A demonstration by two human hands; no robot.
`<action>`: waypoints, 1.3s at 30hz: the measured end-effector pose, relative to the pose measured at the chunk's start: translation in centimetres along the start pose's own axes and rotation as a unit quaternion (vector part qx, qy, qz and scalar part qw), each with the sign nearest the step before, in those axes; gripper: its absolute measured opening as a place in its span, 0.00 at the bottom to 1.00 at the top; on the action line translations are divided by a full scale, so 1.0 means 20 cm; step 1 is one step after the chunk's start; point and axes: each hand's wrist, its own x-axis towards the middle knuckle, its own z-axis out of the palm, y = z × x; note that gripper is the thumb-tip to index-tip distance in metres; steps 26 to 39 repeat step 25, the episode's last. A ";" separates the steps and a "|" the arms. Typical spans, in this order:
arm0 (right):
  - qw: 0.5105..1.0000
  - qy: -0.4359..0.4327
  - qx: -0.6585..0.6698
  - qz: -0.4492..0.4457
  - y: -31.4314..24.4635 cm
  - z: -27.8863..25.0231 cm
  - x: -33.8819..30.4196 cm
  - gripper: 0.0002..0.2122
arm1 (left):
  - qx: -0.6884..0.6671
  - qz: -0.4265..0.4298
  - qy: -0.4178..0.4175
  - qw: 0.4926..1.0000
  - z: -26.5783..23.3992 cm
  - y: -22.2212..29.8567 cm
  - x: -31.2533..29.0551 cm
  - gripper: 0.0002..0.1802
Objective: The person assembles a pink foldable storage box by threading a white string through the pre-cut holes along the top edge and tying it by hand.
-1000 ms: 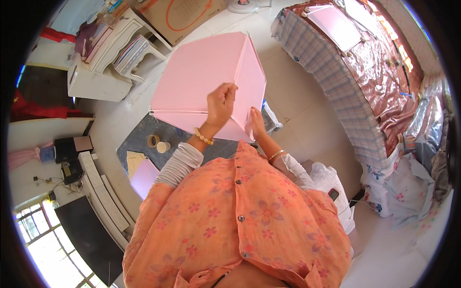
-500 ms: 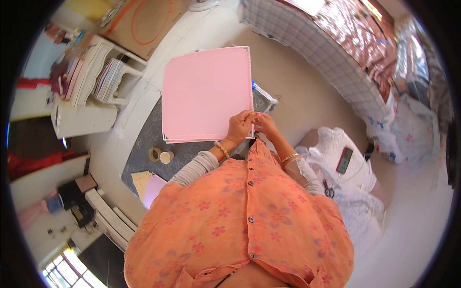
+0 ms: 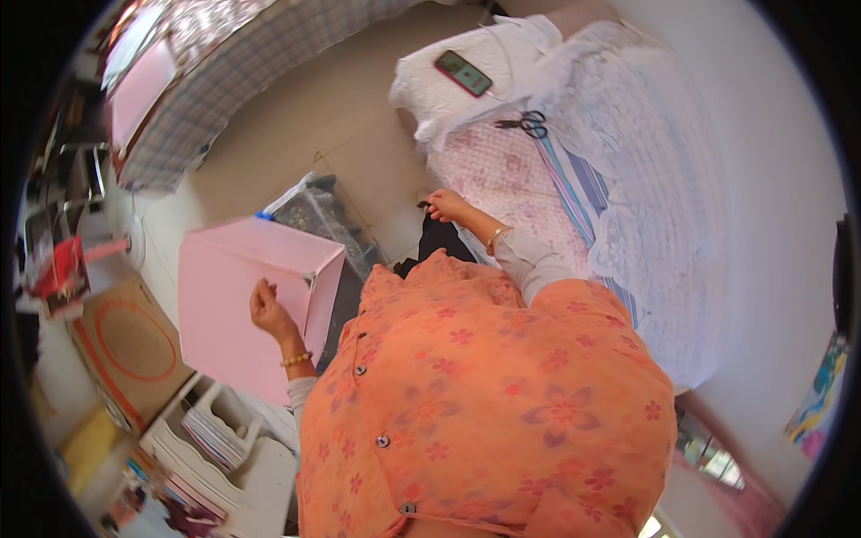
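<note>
Pink box: a large pink cube-shaped carton with flat sides, at about 9 o'clock in the view, held up off the floor in front of the orange floral top.
Left hand: its grip lies against the box's near face close to the right-hand edge, fingers curled on the pink surface (how firmly they pinch cannot be told); a bead bracelet sits at the wrist.
Right hand: at roughly 12 o'clock from the body, well apart from the box, fingers loosely bent over the edge of the bed, touching the pink patterned sheet; whether anything is held cannot be told.
Box relative to grips: the box is to the left of and under the left hand, and far across at 8 o'clock from the right hand.
Bed: spreads from 12 to 3 o'clock, with white lace cover; scissors and a phone lie on it, the phone on a white cloth.
Clear plastic wrap: crumpled on the floor just above the box at 11 o'clock.
White rack: at 7 o'clock, holding stacked sheets in its slots.
Brown carton: flat, with an orange ring, at 8 o'clock beside the box.
</note>
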 end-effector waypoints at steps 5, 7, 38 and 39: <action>0.995 0.048 0.085 0.034 0.21 -0.36 0.11 0.13 | -0.019 -0.068 0.019 0.997 0.02 0.05 0.04 0.12; 0.995 0.064 0.071 0.025 0.27 -0.53 0.19 0.14 | -0.013 -0.069 0.039 0.997 0.03 0.05 0.04 0.13; 0.857 0.239 -0.454 -0.056 0.06 -1.99 1.05 0.25 | 0.196 -0.102 0.135 0.966 0.32 0.18 -0.16 0.08; 0.857 0.239 -0.454 -0.056 0.06 -1.99 1.05 0.25 | 0.196 -0.102 0.135 0.966 0.32 0.18 -0.16 0.08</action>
